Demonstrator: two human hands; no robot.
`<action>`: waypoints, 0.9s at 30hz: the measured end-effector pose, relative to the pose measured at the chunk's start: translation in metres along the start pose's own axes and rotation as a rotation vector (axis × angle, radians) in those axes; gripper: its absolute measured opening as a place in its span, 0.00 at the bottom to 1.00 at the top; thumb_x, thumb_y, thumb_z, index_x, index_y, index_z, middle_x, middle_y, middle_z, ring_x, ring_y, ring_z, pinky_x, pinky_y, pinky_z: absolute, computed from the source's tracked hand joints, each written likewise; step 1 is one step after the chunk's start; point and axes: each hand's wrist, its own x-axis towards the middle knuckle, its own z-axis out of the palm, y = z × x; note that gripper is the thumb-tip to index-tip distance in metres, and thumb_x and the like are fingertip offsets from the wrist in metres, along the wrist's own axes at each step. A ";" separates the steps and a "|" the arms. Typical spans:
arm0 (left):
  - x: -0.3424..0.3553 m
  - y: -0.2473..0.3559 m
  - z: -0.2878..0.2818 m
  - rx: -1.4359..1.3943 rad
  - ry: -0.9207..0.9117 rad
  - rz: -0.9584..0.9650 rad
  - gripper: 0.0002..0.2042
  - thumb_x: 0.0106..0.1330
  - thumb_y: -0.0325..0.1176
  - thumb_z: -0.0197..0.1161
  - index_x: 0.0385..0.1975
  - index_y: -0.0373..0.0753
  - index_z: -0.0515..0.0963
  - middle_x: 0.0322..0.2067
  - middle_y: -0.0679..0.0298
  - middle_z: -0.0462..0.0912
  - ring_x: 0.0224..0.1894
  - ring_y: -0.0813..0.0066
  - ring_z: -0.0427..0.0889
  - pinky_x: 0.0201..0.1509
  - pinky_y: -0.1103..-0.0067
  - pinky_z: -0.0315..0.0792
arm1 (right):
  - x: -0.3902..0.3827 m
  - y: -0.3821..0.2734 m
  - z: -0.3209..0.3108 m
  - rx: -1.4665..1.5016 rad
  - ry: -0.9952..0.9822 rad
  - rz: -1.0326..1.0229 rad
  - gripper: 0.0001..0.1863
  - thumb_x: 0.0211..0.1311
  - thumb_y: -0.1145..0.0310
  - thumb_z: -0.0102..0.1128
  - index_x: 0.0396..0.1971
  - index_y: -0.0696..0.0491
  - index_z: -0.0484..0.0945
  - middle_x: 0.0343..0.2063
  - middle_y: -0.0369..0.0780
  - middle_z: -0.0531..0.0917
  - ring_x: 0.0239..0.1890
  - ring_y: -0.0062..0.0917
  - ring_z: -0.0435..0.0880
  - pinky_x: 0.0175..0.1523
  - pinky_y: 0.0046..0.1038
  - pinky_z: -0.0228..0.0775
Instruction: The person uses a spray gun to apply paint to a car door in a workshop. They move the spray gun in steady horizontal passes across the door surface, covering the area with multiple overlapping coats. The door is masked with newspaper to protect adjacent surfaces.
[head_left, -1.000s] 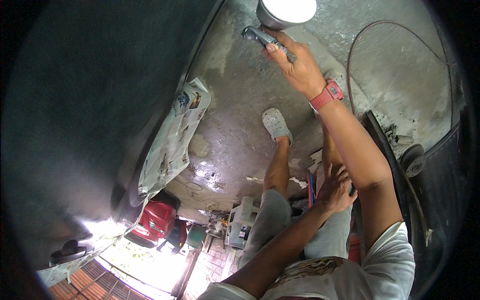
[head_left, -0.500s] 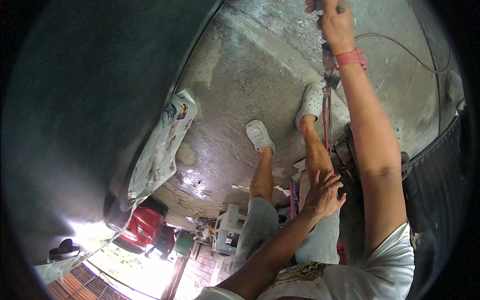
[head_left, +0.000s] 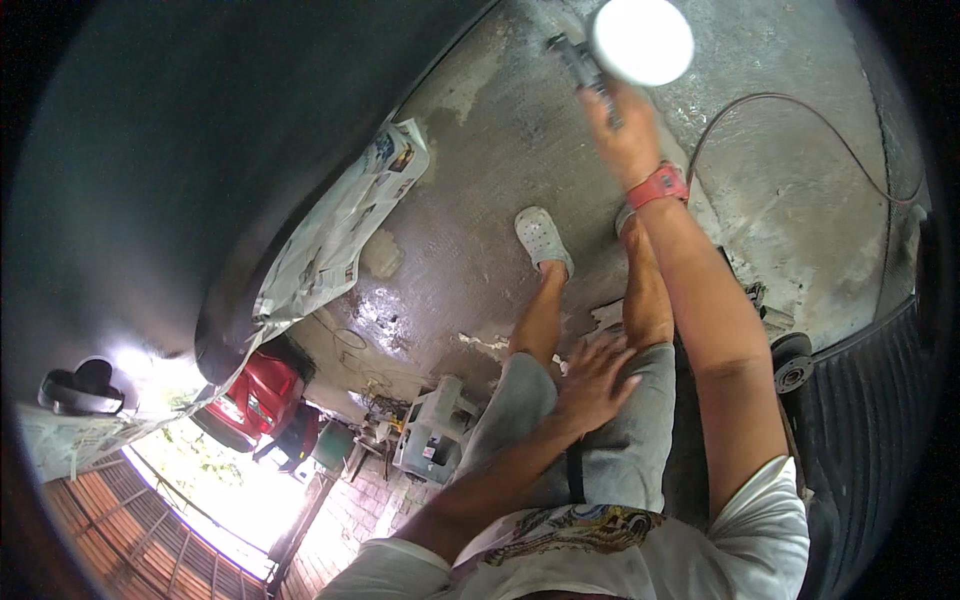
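Spray gun (head_left: 579, 66) sits gripped in the right hand (head_left: 630, 140).

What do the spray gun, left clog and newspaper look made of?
Spray gun: probably metal, grey with paler highlights, though blur leaves it open. Left clog: likely moulded foam or plastic, matte pale grey, dotted with holes. Newspaper: thin printed paper, dull, with visible creases.

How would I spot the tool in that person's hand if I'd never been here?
Start at the concrete floor, then follow the right forearm up to the red wristwatch. Just beyond, the right hand holds the tool. Its slim, dark-grey form sets it apart from the round, bright white shape beside it.
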 end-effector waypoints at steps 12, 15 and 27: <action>-0.122 -0.116 -0.055 0.390 -0.228 -0.136 0.40 0.66 0.60 0.63 0.77 0.49 0.63 0.80 0.51 0.48 0.83 0.48 0.38 0.82 0.45 0.33 | -0.130 -0.098 0.114 0.038 -0.569 -0.186 0.27 0.73 0.44 0.56 0.46 0.58 0.79 0.40 0.51 0.85 0.39 0.49 0.86 0.46 0.46 0.79; -0.128 -0.126 -0.063 0.419 -0.257 -0.141 0.40 0.66 0.59 0.63 0.77 0.49 0.62 0.80 0.51 0.49 0.83 0.50 0.38 0.82 0.46 0.32 | -0.146 -0.115 0.121 0.034 -0.644 -0.185 0.28 0.73 0.45 0.56 0.48 0.58 0.79 0.40 0.52 0.85 0.39 0.49 0.86 0.47 0.46 0.79; -0.156 -0.158 -0.053 0.390 -0.307 -0.149 0.38 0.67 0.57 0.63 0.76 0.50 0.64 0.80 0.55 0.52 0.83 0.52 0.40 0.83 0.47 0.30 | -0.174 -0.159 0.080 -0.015 -0.346 -0.112 0.17 0.64 0.58 0.68 0.46 0.53 0.86 0.42 0.47 0.88 0.45 0.48 0.86 0.52 0.43 0.78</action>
